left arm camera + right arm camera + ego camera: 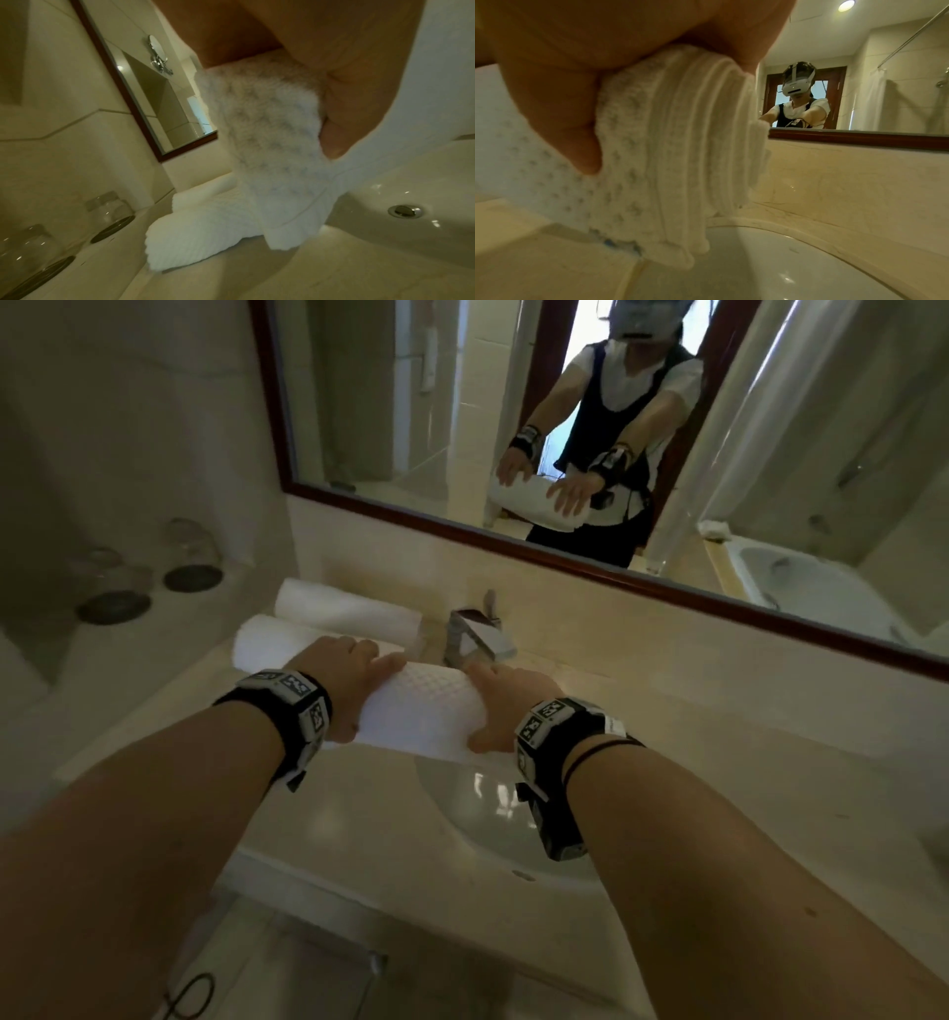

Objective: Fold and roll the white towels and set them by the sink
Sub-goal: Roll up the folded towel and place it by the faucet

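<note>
A rolled white towel [421, 711] with a waffle pattern is held level over the back rim of the sink [462, 819]. My left hand [349, 677] grips its left end and my right hand [500, 706] grips its right end. In the left wrist view the thumb [334, 132] presses the towel's side [270, 142], and the roll's lower edge meets the counter by the basin. The right wrist view shows the towel's layered end [675, 152] under my fingers. Two more rolled white towels [344, 608] [272, 644] lie side by side on the counter, left of the tap.
A chrome tap [475, 634] stands just behind the held towel. Two upturned glasses [192, 557] [110, 590] sit at the counter's far left by the wall. A framed mirror [411, 428] runs along the back wall. The marble counter [719, 726] stretches to the right of the sink.
</note>
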Demonstrator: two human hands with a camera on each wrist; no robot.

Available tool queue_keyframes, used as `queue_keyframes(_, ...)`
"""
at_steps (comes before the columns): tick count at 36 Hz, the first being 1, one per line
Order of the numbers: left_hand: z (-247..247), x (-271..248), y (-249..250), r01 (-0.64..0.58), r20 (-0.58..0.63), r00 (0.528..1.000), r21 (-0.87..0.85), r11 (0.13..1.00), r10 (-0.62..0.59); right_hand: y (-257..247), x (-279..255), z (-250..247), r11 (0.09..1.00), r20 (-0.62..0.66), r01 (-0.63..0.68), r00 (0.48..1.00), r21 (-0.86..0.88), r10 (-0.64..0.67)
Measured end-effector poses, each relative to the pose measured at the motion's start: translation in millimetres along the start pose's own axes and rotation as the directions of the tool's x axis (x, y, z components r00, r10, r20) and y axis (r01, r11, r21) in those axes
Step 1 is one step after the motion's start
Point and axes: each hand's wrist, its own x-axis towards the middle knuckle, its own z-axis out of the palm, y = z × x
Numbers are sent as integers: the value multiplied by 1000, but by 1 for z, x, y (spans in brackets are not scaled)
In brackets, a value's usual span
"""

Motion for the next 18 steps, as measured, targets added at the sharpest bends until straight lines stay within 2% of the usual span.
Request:
queue_keyframes(8, 31, -1, -53, -8, 53, 999, 35, 999, 7, -49, 40, 8, 999, -9, 10, 1000, 39, -10)
queue_keyframes(18, 79, 13, -119, -65, 65, 996, 43, 997, 62, -108, 90, 21, 994, 17, -49, 999, 93, 48)
